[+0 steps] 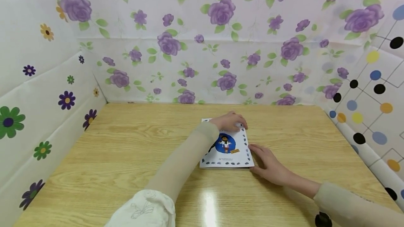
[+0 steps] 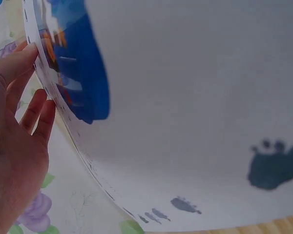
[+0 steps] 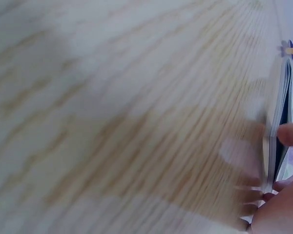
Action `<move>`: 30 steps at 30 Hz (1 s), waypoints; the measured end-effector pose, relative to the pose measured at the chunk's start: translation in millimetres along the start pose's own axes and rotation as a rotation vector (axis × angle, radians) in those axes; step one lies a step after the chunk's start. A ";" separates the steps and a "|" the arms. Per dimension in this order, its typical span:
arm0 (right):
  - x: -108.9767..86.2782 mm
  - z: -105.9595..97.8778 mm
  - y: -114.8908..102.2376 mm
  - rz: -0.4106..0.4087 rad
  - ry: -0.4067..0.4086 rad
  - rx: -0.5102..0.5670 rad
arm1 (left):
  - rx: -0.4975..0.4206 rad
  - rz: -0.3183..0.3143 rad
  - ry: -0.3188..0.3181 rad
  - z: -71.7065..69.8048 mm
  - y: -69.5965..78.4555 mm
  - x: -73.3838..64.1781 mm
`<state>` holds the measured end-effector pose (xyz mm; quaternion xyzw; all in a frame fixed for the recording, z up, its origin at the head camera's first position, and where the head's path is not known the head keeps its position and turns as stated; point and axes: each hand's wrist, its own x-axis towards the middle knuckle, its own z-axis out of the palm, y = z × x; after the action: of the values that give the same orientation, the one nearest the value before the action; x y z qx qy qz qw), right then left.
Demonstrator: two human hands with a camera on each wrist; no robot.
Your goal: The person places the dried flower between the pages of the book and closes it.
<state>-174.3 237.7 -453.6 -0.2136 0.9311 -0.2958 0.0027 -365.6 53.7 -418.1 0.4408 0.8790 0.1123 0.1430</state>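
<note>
A white picture book (image 1: 241,150) lies on the table, its cover carrying a blue oval with a cartoon figure and a border of footprint marks. Across its top part reaches my left hand (image 1: 228,121); in the left wrist view that hand (image 2: 19,117) pinches the edge of the curving white cover (image 2: 185,122) between thumb and fingers. My right hand (image 1: 268,165) rests on the table, its fingertips touching the book's right side and the thumb at the lower right corner. The right wrist view shows a dark gap between layers of the book (image 3: 278,117) by the right thumb.
The wooden table (image 1: 132,143) spreads around the book. Behind it hangs a purple-flowered cloth (image 1: 221,45). A flower-printed cloth (image 1: 31,80) walls the left side, and a dotted cloth (image 1: 372,94) walls the right.
</note>
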 end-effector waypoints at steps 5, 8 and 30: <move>1.2 -2.2 -3.8 0.011 0.003 -0.025 | -0.011 -0.023 0.006 -2.1 -1.3 -0.3; 3.3 -3.2 -4.4 0.021 0.005 -0.036 | -0.024 -0.036 0.016 -5.1 -0.6 -2.8; 0.9 -0.2 -5.6 0.056 -0.006 -0.044 | 0.042 -0.039 -0.059 -0.2 15.2 -18.1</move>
<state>-172.8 233.3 -450.2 -0.1883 0.9429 -0.2745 0.0093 -344.1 48.0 -410.1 0.4296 0.8849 0.0780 0.1619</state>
